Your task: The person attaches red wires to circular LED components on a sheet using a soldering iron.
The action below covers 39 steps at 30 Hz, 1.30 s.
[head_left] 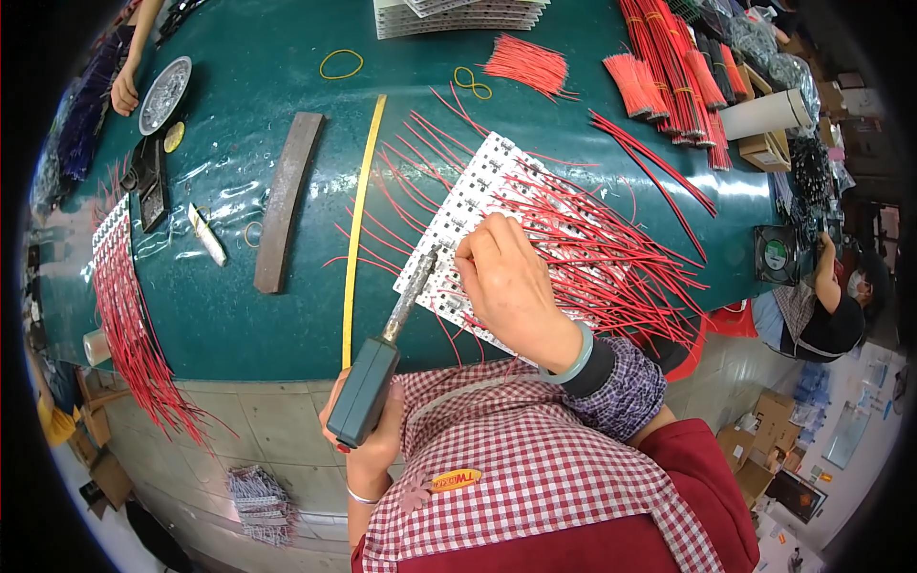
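Observation:
My left hand [390, 428] is wrapped round the dark green handle of a soldering gun [364, 393]. The gun's metal barrel slants up, its tip at a white circuit board panel [475, 181] dotted with small black parts. Just right of that tip, the fingers of my right hand [514, 286] are pinched together over the panel; whatever is between them is too small or hidden to make out. Many thin red wires [630, 253] fan out over the panel to the right, passing beside and under my right hand. More red wires stick out past the panel's left edge.
A yellow strip [364, 205] and a dark bar [289, 202] lie left of the panel. Farther left are a white tube [206, 235], a metal bowl [165, 95] and another wired panel [112, 234]. Bundled red wires [659, 57] lie far right. Another person's hand [125, 93] rests far left.

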Each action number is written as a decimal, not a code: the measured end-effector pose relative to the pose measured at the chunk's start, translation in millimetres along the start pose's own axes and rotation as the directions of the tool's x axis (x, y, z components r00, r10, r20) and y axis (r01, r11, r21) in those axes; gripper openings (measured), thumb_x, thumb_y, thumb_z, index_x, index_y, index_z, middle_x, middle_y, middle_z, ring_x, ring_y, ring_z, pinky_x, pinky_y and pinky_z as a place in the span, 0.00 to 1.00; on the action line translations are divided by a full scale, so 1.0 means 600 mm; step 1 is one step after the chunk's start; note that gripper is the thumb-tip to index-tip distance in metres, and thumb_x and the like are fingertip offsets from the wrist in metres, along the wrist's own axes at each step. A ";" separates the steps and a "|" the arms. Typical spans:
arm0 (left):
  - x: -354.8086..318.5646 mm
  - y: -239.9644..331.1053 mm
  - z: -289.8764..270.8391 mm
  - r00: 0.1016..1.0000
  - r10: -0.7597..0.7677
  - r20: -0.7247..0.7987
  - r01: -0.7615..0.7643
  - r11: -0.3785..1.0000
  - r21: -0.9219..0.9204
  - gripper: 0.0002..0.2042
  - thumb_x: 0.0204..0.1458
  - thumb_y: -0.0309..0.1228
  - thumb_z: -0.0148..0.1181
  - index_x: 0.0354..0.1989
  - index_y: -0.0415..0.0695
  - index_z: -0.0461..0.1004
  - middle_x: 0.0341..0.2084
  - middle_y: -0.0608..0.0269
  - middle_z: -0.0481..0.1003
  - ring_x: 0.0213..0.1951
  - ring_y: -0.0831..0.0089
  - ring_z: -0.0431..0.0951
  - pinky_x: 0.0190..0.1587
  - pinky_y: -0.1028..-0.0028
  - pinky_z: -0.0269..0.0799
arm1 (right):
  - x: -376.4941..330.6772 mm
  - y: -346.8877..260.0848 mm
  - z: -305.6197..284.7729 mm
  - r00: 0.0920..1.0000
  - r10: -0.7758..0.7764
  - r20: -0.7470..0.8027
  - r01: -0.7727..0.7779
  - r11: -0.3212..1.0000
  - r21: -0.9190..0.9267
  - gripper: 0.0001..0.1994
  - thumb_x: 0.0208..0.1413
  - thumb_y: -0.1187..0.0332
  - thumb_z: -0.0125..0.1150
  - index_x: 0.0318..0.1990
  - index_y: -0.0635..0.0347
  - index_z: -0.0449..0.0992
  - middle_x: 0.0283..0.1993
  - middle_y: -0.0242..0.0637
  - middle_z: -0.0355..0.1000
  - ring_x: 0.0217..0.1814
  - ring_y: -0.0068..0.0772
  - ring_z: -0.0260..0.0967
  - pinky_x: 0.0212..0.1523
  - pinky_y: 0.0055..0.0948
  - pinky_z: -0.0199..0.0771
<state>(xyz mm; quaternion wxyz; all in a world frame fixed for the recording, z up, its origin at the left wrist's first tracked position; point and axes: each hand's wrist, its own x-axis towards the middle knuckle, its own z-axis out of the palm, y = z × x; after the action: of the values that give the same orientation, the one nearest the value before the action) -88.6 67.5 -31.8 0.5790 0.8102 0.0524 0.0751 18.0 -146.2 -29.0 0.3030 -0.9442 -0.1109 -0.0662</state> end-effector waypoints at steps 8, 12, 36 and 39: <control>0.002 0.005 0.001 1.000 -0.001 0.017 0.000 0.999 0.035 0.11 0.43 0.16 0.67 0.37 0.32 0.79 0.33 0.50 0.80 0.30 0.62 0.81 0.32 0.71 0.76 | 0.008 -0.013 0.001 0.998 0.052 0.024 -0.051 0.998 -0.029 0.08 0.48 0.80 0.63 0.33 0.63 0.70 0.37 0.43 0.63 0.40 0.46 0.65 0.37 0.42 0.69; 0.002 0.007 -0.001 0.999 0.000 0.043 -0.003 0.998 0.066 0.11 0.42 0.15 0.66 0.37 0.32 0.80 0.34 0.50 0.80 0.30 0.61 0.82 0.32 0.71 0.76 | 0.011 -0.011 0.004 0.999 0.040 0.003 -0.040 0.999 -0.031 0.08 0.45 0.80 0.63 0.32 0.64 0.70 0.35 0.44 0.63 0.39 0.47 0.65 0.38 0.42 0.69; 0.021 0.025 -0.003 0.990 0.058 0.129 -0.075 0.989 0.128 0.09 0.39 0.15 0.65 0.31 0.33 0.78 0.27 0.54 0.76 0.25 0.61 0.77 0.27 0.70 0.71 | 0.011 -0.007 0.003 1.000 0.013 0.003 -0.013 1.000 -0.006 0.07 0.47 0.81 0.62 0.32 0.65 0.69 0.35 0.45 0.63 0.38 0.49 0.65 0.39 0.43 0.67; -0.005 0.001 -0.018 0.990 0.080 0.112 -0.096 0.984 0.148 0.09 0.40 0.16 0.66 0.33 0.32 0.78 0.29 0.52 0.77 0.26 0.60 0.79 0.28 0.70 0.73 | 0.012 -0.007 0.002 1.000 0.011 0.007 -0.011 1.000 -0.005 0.07 0.46 0.81 0.62 0.32 0.65 0.69 0.35 0.46 0.63 0.38 0.49 0.65 0.38 0.43 0.67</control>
<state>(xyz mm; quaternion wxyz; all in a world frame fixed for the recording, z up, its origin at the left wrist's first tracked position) -93.2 76.8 -27.9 0.5132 0.8565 -0.0087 0.0535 23.6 -140.7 -26.2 0.3008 -0.9457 -0.1066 -0.0614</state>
